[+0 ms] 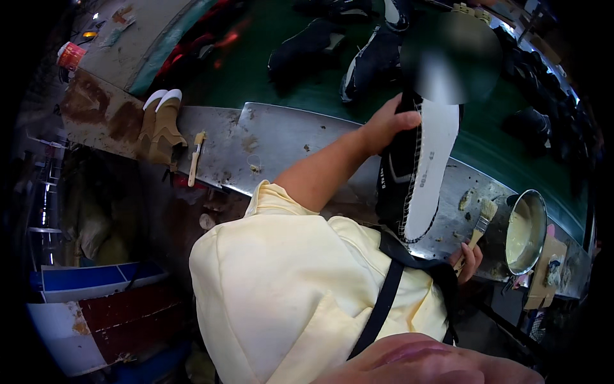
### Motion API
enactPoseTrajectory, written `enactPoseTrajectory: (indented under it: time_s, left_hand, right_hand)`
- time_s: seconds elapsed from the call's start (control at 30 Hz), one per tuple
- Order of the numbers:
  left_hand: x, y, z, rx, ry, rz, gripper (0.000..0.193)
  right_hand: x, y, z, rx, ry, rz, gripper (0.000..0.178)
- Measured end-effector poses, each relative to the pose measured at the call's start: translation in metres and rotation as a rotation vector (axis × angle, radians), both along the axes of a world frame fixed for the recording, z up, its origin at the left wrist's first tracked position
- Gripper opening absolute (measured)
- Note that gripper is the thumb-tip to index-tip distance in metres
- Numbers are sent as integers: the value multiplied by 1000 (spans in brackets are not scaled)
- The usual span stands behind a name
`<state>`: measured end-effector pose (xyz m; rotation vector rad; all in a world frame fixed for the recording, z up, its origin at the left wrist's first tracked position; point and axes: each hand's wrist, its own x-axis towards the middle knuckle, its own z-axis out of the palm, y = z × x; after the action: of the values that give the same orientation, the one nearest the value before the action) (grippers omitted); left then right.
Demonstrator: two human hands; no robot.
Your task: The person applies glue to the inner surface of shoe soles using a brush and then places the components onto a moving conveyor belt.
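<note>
My left hand (391, 125) is closed around the toe-side upper part of a black shoe upper (396, 179), its thumb on the edge of the white bottom. That white bottom (428, 173) faces me, with stitching along its rim; its far end lies under a blurred patch. Lower and to the right, my right hand (468, 259) grips the handle of a flat paintbrush (484, 221), bristles pointing up and away. Just right of the brush stands a metal pot (526, 230) with a pale cream substance inside, apart from the bristles.
A green conveyor belt (249, 83) beyond the metal ledge (288, 131) carries several dark shoes (307, 48). On the left are tan shoe uppers (165, 128) and a second paintbrush (196, 160). Cardboard (543, 275) lies by the pot, and a red container (70, 56) stands far left.
</note>
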<state>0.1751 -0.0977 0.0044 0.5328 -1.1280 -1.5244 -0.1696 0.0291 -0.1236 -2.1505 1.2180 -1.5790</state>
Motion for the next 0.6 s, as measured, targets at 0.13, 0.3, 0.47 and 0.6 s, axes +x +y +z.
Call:
enactPoseTrajectory:
  time_s: [0.13,0.3,0.47,0.6]
  left_hand:
    - [-14,-5,-9,-30,-119,6,82]
    - [-22,1,-9,-45,-224,15,88]
    - [-24,1,-16,-5,-284,-11,92]
    - [-28,-2,-16,-1,-365,-53,96]
  right_hand:
    - [0,3,0,10,-25,-21,20]
    - [22,-1,22,-104,22,-100,20]
    - [22,2,24,-81,19,-115,20]
    - [25,1,27,-139,52,-154,19]
